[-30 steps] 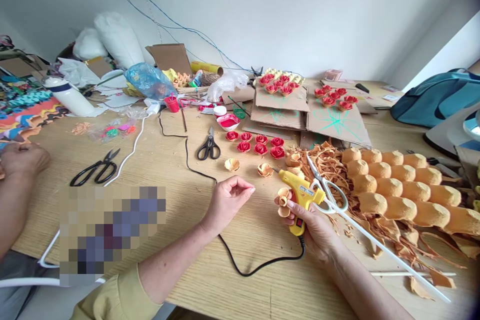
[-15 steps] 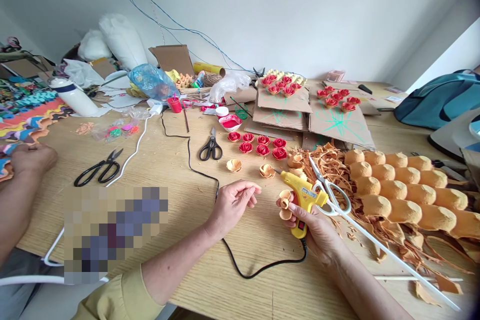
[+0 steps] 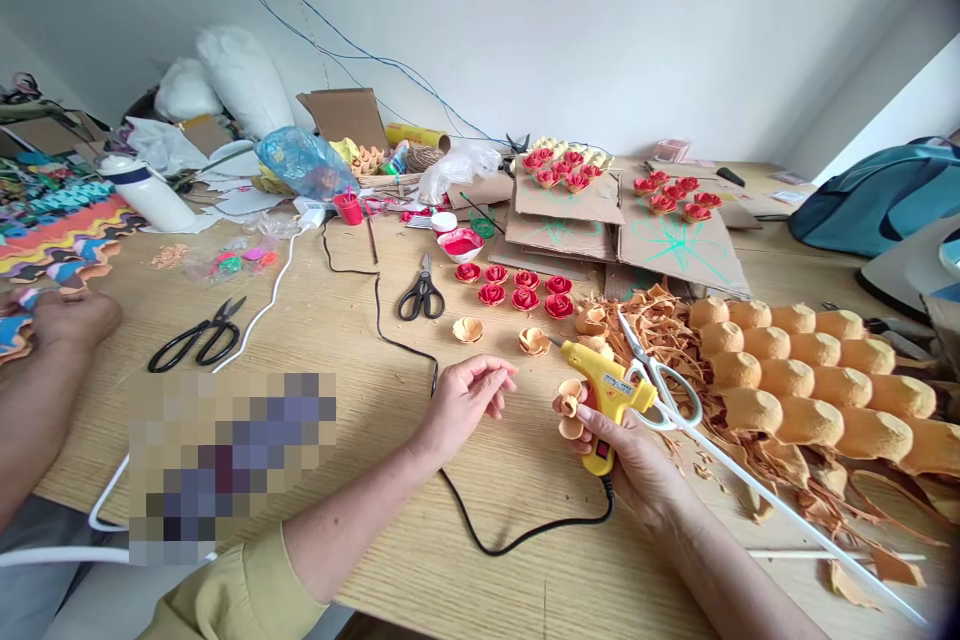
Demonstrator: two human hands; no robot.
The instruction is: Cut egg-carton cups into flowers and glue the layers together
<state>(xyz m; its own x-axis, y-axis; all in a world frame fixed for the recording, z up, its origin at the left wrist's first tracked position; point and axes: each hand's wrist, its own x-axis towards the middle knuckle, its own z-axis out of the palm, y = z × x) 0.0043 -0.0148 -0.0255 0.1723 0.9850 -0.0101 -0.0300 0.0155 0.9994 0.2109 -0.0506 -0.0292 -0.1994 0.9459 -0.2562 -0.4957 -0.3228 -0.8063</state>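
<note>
My right hand [image 3: 637,465] is closed around the grip of a yellow hot glue gun [image 3: 613,394]. The same hand's fingers also hold a small tan cardboard flower [image 3: 570,407] with a curled centre, beside the gun. To the left, my left hand [image 3: 469,405] hovers above the table with its thumb pressed to curled fingers; whatever is between them, if anything, is too small to see. Beyond the hands sit an unpainted petal cup [image 3: 468,330] and a fuller unpainted flower [image 3: 534,341]. Several red painted flowers [image 3: 525,300] stand in rows behind these.
White-handled scissors [image 3: 671,390] and cardboard scraps lie right of the gun, beside egg-carton cups [image 3: 795,378]. Black scissors [image 3: 421,295] and a red paint bowl [image 3: 460,245] are farther back. The gun's black cord [image 3: 517,545] loops across the table. A co-worker's hand [image 3: 75,320] is at left.
My left hand has shifted slightly left, its fingers still together. My right hand, the glue gun and the flower stay put. The co-worker's hand has moved a little.
</note>
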